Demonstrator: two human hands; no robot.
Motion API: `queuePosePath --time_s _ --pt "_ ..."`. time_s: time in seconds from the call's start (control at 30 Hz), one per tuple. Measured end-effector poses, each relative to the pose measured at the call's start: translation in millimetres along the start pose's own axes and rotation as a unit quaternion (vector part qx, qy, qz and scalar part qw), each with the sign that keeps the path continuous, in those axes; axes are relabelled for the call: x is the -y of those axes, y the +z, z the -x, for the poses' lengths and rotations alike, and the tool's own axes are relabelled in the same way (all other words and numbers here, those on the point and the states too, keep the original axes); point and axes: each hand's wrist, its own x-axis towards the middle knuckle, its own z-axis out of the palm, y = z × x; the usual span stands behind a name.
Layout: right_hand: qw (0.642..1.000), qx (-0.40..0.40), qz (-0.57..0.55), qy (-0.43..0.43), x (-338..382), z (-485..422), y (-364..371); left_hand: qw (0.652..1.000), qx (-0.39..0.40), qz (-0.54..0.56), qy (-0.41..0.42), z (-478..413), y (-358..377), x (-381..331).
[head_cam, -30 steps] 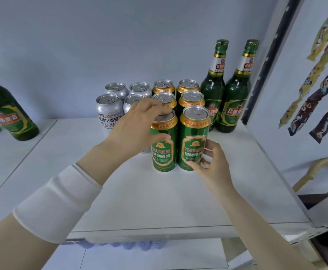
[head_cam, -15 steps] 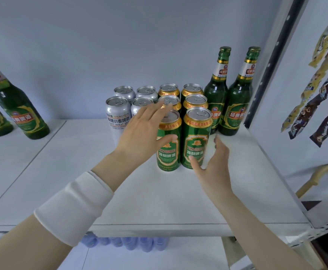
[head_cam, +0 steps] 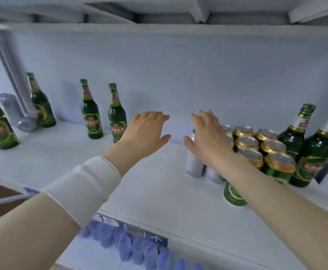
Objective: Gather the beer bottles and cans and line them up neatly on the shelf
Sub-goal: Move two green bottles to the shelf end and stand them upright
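Head view: the left hand (head_cam: 147, 131) hovers over the shelf (head_cam: 159, 191), its grip apart and empty. The right hand (head_cam: 208, 141), grip also apart, hovers just over the silver cans (head_cam: 194, 164). Green cans (head_cam: 266, 151) and two bottles (head_cam: 303, 145) crowd the shelf's right end. Other bottles (head_cam: 91, 115) stand along its back left.

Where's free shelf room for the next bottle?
Bare shelf between the two middle bottles and the silver cans, running to the front edge. Crowded at the right: green cans packed against the corner bottles.
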Motion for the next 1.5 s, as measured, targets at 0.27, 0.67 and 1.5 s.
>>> queuePosePath --time_s 0.27,0.67,1.5 --pt "0.995 0.025 -0.076 -0.054 208.5 -57.3 77.9 0.996 -0.016 -0.012 -0.089 92.2 -18.2 203.0" --pt "0.987 0.071 -0.122 -0.083 397.1 -151.5 197.2 0.955 -0.096 0.108 -0.26 129.9 9.3 448.5" --pt "0.878 -0.078 -0.345 0.322 340.0 -298.3 289.0 0.812 -0.171 0.44 -0.344 58.2 89.3 638.2"
